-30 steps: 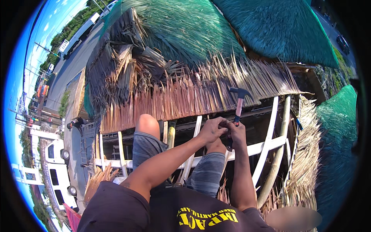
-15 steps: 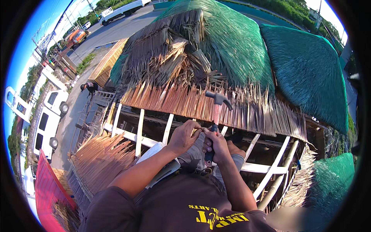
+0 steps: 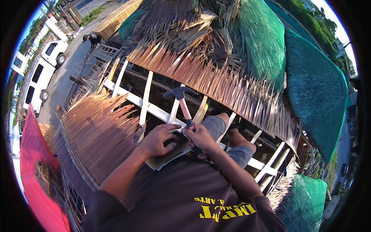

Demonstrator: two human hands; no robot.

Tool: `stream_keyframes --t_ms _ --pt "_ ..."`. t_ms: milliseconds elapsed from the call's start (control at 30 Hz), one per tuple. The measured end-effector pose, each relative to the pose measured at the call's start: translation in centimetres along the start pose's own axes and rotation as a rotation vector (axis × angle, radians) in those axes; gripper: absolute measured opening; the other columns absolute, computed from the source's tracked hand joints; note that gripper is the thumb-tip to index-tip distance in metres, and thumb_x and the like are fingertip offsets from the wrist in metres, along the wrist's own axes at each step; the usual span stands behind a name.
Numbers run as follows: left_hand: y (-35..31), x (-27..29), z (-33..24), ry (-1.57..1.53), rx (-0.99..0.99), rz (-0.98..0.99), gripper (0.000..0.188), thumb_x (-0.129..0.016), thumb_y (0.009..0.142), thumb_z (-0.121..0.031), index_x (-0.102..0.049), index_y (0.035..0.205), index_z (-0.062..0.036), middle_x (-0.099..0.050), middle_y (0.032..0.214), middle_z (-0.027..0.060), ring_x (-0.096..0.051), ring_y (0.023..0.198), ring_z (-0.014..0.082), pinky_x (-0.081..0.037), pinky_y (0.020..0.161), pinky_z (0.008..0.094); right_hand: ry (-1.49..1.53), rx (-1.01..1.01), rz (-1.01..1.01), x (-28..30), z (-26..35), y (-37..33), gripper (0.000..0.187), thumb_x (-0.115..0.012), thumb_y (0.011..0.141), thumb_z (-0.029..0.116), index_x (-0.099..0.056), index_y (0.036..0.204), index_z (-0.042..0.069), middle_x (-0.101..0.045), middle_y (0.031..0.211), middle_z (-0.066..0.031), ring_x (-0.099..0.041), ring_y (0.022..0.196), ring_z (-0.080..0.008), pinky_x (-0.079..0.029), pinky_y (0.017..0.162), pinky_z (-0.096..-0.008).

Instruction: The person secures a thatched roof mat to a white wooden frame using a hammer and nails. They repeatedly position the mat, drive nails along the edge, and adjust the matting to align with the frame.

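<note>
I sit high on a roof frame of white battens (image 3: pixel 147 93). My right hand (image 3: pixel 201 138) grips a claw hammer (image 3: pixel 181 101) by its red and black handle, with the dark head raised above my lap. Beside it, my left hand (image 3: pixel 157 139) rests curled on a pale flat pouch (image 3: pixel 167 157) lying across my lap; whether its fingers pinch something small I cannot tell. Dry brown thatch (image 3: pixel 101 131) lies under my left forearm. My knees in grey shorts (image 3: pixel 216 127) point out over the open battens.
Layered brown thatch (image 3: pixel 216 81) covers the roof ahead, with green netting (image 3: pixel 317 89) over the far slopes. Far below at the left are white vehicles (image 3: pixel 38 77), a paved lane and a person (image 3: pixel 92 38) standing. A red sheet (image 3: pixel 34 174) lies at the lower left.
My view has swung to the right and down across the roof. Both hands stayed together at my lap, and the hammer head now stands up and to the left of them.
</note>
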State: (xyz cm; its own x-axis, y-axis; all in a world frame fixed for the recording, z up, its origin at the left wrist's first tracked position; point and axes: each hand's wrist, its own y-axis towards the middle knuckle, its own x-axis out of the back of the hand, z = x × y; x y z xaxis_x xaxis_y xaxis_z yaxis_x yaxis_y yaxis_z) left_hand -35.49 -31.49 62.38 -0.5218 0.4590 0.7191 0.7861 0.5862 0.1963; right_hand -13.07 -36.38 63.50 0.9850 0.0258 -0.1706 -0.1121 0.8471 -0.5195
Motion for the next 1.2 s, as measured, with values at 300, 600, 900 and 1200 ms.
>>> stream_keyframes --t_ms 300,600,900,1200 --pt "2.7 -9.8 19.3 -0.136 0.639 0.095 0.034 -0.063 0.095 -0.031 -0.068 0.112 -0.0017 -0.071 0.106 0.0195 -0.069 0.099 0.0315 -0.053 0.086 0.0388 -0.815 0.024 -0.224 4.1 3.3 2.7 0.032 -0.060 0.097 0.031 -0.057 0.102 0.000 -0.065 0.080 -0.0202 -0.067 0.081 -0.0328 -0.048 0.075 -0.0443" --pt "5.7 -20.0 28.4 0.123 0.906 0.292 0.093 -0.067 0.089 -0.046 -0.020 0.159 -0.0089 -0.019 0.165 0.0141 -0.011 0.155 0.0351 -0.016 0.118 0.0666 -0.827 -0.234 -0.147 8.9 3.2 11.8 0.043 -0.056 0.094 0.036 -0.056 0.109 -0.004 -0.068 0.094 -0.0317 -0.066 0.091 -0.0484 -0.050 0.082 -0.0524" --pt "4.4 -22.2 28.8 0.314 0.822 0.283 0.084 -0.062 0.089 -0.031 -0.022 0.158 -0.0044 -0.032 0.158 0.0142 -0.013 0.154 0.0363 -0.016 0.116 0.0633 -0.783 -0.354 -0.051 13.9 1.4 25.0 0.044 -0.056 0.095 0.034 -0.052 0.110 -0.007 -0.068 0.089 -0.0315 -0.067 0.088 -0.0487 -0.052 0.080 -0.0524" --pt "6.1 -21.2 28.4 0.321 0.874 0.331 0.082 -0.061 0.090 -0.030 -0.022 0.158 -0.0049 -0.033 0.158 0.0141 -0.013 0.154 0.0355 -0.015 0.116 0.0636 -0.691 -0.512 0.164 14.0 -0.6 29.1 0.052 -0.055 0.097 0.038 -0.046 0.123 -0.006 -0.067 0.093 -0.0281 -0.071 0.079 -0.0397 -0.059 0.064 -0.0471"
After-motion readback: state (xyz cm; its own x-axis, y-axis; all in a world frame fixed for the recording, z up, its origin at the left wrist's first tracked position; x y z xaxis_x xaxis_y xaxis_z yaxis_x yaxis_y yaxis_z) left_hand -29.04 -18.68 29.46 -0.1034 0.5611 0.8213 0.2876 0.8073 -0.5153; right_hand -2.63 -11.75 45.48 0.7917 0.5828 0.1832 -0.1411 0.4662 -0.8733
